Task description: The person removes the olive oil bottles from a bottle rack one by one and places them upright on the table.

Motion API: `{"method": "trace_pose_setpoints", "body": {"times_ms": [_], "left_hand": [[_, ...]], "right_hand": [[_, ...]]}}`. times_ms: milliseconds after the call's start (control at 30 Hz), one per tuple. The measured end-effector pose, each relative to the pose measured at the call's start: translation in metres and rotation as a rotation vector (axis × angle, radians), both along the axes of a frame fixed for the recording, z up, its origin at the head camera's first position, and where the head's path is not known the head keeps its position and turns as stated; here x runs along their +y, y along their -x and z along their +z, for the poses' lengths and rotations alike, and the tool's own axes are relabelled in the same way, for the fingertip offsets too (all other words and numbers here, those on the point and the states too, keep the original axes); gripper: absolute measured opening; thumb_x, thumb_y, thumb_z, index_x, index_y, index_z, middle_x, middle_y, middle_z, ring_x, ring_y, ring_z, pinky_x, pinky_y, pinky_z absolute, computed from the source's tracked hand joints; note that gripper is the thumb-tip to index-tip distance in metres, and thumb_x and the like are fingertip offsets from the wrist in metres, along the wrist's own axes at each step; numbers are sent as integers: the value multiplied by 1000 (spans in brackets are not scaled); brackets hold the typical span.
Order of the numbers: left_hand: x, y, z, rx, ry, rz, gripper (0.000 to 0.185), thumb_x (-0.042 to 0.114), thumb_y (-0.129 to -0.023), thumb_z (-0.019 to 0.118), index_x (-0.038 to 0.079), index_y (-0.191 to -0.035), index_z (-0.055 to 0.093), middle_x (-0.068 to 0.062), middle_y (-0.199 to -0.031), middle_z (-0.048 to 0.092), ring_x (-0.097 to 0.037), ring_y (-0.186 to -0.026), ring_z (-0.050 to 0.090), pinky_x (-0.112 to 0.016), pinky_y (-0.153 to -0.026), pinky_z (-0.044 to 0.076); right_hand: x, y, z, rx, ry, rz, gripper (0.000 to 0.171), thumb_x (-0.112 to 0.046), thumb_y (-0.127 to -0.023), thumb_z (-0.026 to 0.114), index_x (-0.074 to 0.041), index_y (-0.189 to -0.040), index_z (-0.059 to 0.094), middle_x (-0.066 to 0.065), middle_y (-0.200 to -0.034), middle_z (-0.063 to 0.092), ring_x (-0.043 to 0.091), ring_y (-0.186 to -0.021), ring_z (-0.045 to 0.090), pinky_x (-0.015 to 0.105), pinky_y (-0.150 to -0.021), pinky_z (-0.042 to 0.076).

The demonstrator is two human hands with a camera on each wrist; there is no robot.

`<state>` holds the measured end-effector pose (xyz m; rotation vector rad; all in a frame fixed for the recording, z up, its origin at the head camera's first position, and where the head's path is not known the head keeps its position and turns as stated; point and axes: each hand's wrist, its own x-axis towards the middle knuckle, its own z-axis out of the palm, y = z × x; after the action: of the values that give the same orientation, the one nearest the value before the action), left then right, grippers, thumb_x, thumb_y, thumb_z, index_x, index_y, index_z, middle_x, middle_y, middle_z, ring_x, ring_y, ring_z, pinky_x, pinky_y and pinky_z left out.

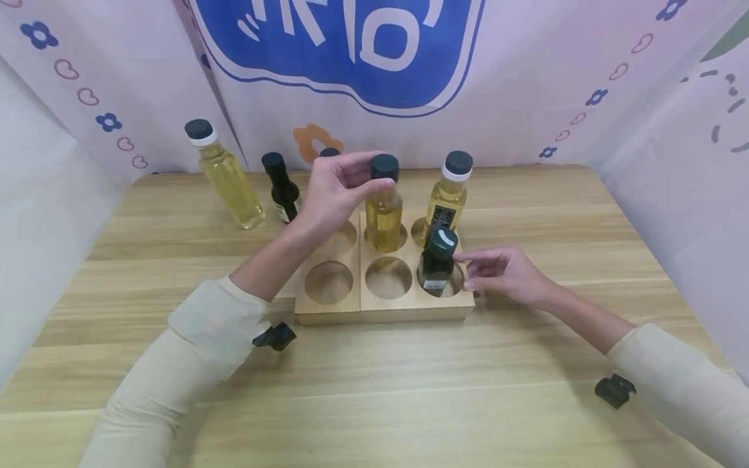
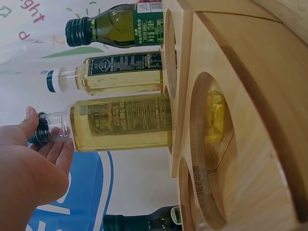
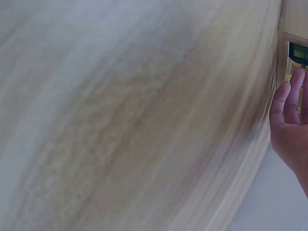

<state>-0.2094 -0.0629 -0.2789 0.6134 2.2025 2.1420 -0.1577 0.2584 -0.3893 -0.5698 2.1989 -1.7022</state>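
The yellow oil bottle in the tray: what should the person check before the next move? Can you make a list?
1. Left hand grips the yellow oil bottle at its black cap: ok.
2. Bottle base sits in the back middle hole of the wooden tray: ok.
3. Bottle upright: ok.
4. Dark green bottle stands straight in the front right hole: not ok, it leans.
5. Right hand holds the dark green bottle: not ok, fingers beside it.
6. Front middle hole free: ok.

The left hand (image 1: 333,188) hides the bottle (image 1: 329,153) behind it except its cap; the right-wrist table (image 3: 120,120) is blurred
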Motion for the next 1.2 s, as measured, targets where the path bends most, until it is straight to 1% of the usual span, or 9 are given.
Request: {"method": "trace_pose_setpoints", "body": {"times_ms": [233,367,500,600,667,867,1200], "left_hand": [[0,-1,0,-6,0,5,39,-2,-91,78,-4,-129,69,-18,-122,73,-23,-108,75,-31,-99,59],[0,-1,1,3,-1,12,39,-2,-90,78,-4,-128,69,-18,-121,74,-23,-107,75,-31,-98,60],[0,-1,2,3,1,25,39,-2,-90,79,-3,-127,70,-17,-120,74,-22,-106,75,-31,-97,60],[0,-1,3,1,-2,33,38,-1,-90,79,-3,-127,70,-17,-120,74,-22,-106,75,-31,-98,60],[0,-1,4,13,0,36,38,-1,-90,80,-3,-127,71,-17,-119,75,-22,-105,76,-31,-98,60],[1,-1,7,16,-16,44,39,-1,-89,80,-2,-126,71,-16,-119,75,-21,-104,76,-31,-99,59],[2,-2,11,15,-32,59,40,0,-88,81,-1,-127,72,-14,-118,75,-21,-105,76,-31,-99,59]], "right_hand": [[0,-1,-1,-7,-2,6,48,8,-85,78,3,-131,67,7,-93,76,15,-80,73,26,-72,64],[1,-1,-1,-11,0,4,48,5,-85,80,2,-131,68,10,-93,75,15,-79,73,26,-71,63],[1,-1,-1,-14,-4,-1,47,6,-85,80,1,-131,68,8,-93,75,15,-80,73,26,-71,63],[0,-1,-1,-11,-11,-3,48,8,-85,78,4,-131,66,6,-92,75,15,-80,73,26,-72,63],[0,-1,-1,-8,-14,-3,48,9,-85,78,6,-131,65,6,-92,75,15,-80,73,26,-72,63],[0,-1,-1,-3,-20,2,51,9,-85,77,11,-133,60,6,-93,75,16,-80,73,26,-72,63],[1,0,-2,11,-6,12,49,9,-85,77,9,-132,62,6,-92,75,16,-80,73,26,-72,64]]}}
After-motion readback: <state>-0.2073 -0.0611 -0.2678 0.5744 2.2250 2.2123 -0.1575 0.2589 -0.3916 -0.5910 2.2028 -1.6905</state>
